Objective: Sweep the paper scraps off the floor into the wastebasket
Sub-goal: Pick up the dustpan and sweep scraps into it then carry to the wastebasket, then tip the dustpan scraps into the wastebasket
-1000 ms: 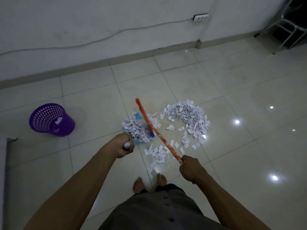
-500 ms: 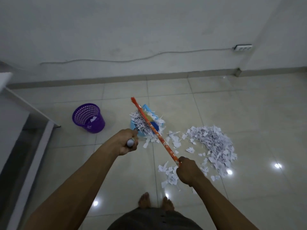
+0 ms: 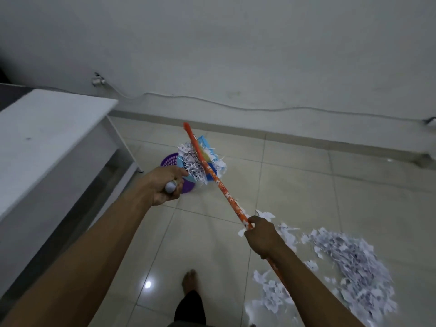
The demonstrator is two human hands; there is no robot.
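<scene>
While the left hand was clenched round the white-capped handle of the blue dustpan, the pan was held raised in front of the purple basket and covered most of it from the camera. Whether pan and basket rim were touching could not be determined. The dustpan was heaped with white scraps, which hung over its near and right edges. The basket's latticed rim showed at the upper left of the load, and part of its wall showed below it. Its contents were hidden by the pan and could not be assessed.

The right hand was wrapped tight round the orange flowered stick. The stick ran up and left from that hand, lay across the loaded pan and ended just beyond its far edge. Its lower end passed under the right forearm and out of sight.

The greater part of the paper lay on the tiled floor. A broad pile sat at lower right, well apart from the basket, with looser pieces trailing from it towards the right hand and along the bottom of the view.

A white table stood at left, its corner near the basket. A cable ran along the wall above the skirting. One bare foot was on the tiles between the forearms.
</scene>
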